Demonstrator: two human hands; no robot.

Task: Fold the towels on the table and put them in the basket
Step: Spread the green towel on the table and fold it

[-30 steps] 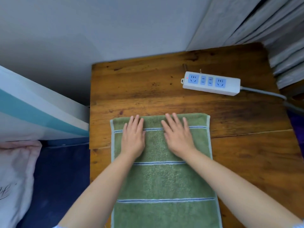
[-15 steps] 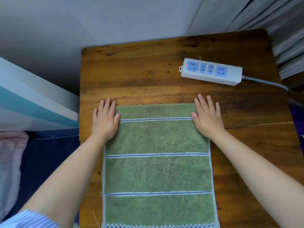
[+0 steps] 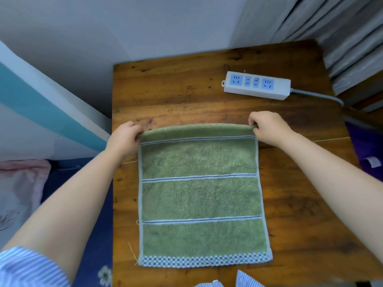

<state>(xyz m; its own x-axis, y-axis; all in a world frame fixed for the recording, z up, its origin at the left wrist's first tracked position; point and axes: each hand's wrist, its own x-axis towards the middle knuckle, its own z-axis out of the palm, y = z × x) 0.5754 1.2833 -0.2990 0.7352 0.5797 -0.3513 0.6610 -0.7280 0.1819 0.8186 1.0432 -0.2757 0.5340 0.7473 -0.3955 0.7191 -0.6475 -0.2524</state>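
Both hands point(image 3: 124, 137) point(image 3: 269, 129) pinch towel point(image 3: 201, 195) far corners; power strip point(image 3: 256, 85) beyond, apparently clear.

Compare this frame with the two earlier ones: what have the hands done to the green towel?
The left hand and right hand slid outward from flat on the green towel to its far corners, and now pinch them, lifting the far edge slightly. The power strip and wooden table are unchanged.
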